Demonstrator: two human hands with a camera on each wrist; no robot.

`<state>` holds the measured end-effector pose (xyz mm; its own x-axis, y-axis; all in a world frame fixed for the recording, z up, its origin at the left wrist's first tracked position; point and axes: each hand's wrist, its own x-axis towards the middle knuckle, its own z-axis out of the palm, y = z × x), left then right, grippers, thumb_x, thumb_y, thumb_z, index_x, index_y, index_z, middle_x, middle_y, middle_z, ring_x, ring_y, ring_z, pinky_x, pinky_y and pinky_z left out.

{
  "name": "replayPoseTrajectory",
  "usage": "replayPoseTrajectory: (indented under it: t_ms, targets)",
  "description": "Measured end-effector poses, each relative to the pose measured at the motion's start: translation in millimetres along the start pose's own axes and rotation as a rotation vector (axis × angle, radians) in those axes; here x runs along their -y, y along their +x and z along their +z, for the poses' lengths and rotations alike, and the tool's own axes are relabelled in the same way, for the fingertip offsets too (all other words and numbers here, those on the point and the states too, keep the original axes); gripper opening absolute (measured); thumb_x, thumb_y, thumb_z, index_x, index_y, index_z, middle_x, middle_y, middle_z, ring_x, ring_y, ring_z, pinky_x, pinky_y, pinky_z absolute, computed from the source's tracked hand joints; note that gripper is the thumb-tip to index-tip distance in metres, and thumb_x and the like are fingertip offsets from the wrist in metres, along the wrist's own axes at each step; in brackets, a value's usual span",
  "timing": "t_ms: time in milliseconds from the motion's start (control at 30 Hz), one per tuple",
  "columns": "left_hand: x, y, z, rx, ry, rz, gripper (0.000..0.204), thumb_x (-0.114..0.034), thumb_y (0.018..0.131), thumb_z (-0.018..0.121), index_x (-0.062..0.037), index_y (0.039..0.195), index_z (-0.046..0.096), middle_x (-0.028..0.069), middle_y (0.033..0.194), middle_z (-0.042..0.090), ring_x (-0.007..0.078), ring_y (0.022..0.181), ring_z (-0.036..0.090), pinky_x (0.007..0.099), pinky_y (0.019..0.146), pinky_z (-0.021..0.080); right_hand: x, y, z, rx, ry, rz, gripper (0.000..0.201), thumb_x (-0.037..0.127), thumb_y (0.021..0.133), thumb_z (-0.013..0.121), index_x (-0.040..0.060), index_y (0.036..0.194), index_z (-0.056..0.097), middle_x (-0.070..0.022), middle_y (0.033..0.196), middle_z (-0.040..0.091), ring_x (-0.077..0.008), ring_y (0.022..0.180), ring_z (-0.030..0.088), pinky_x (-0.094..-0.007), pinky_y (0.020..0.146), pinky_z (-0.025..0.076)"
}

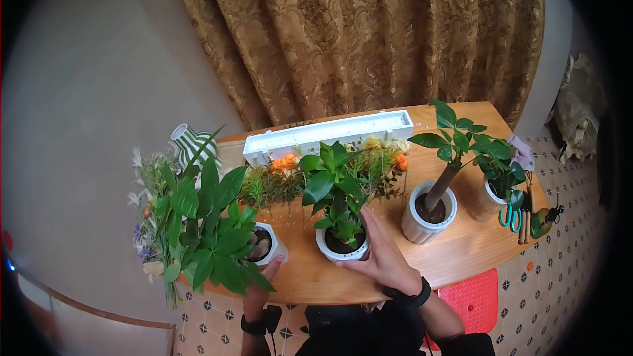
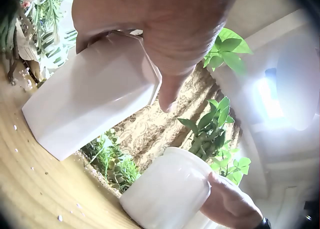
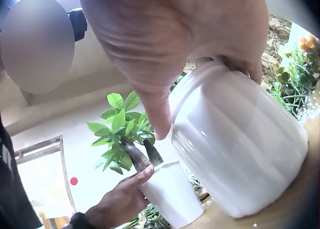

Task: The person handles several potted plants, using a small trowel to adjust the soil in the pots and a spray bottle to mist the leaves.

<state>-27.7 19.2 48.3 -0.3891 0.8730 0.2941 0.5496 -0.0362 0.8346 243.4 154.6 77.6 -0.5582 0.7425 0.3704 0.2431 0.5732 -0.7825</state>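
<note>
My left hand (image 1: 258, 288) holds a white hexagonal pot (image 1: 279, 249) at the front left of the table, thumb at the rim. Broad green leaves (image 1: 214, 247) lean left out of it and cover part of the hand. To its right, my right hand (image 1: 386, 258) grips a rounded, ribbed white pot (image 3: 240, 144) near the rim, thumb at the front and fingers round the far right side. A leafy green plant (image 1: 335, 191) grows upright from dark soil in this pot. In the left wrist view, the hexagonal pot (image 2: 92, 96) stands on the wooden surface.
A thick-stemmed plant in a white pot (image 1: 429, 223) and a smaller potted plant (image 1: 496, 192) stand to the right, beside teal-handled scissors (image 1: 510, 217). Behind are a white trough (image 1: 330, 133) and orange flowers (image 1: 285, 162). A striped vase (image 1: 198, 148) and flower bunch (image 1: 148, 201) lie left.
</note>
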Motion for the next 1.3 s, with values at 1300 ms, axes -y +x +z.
replayPoseTrajectory:
  t_ms: [1300]
  targets:
    - [51, -48, 29, -0.701, 0.153, 0.3, 0.064, -0.025, 0.089, 0.075, 0.0064, 0.139, 0.05, 0.0176, 0.13, 0.056, 0.0358, 0.121, 0.056, 0.0488, 0.11, 0.042, 12, -115, -123, -0.512, -0.159, 0.253, 0.067, 0.016, 0.076, 0.088, -0.0022, 0.133, 0.06, -0.0174, 0.131, 0.064, -0.0292, 0.122, 0.062, -0.0386, 0.106, 0.048]
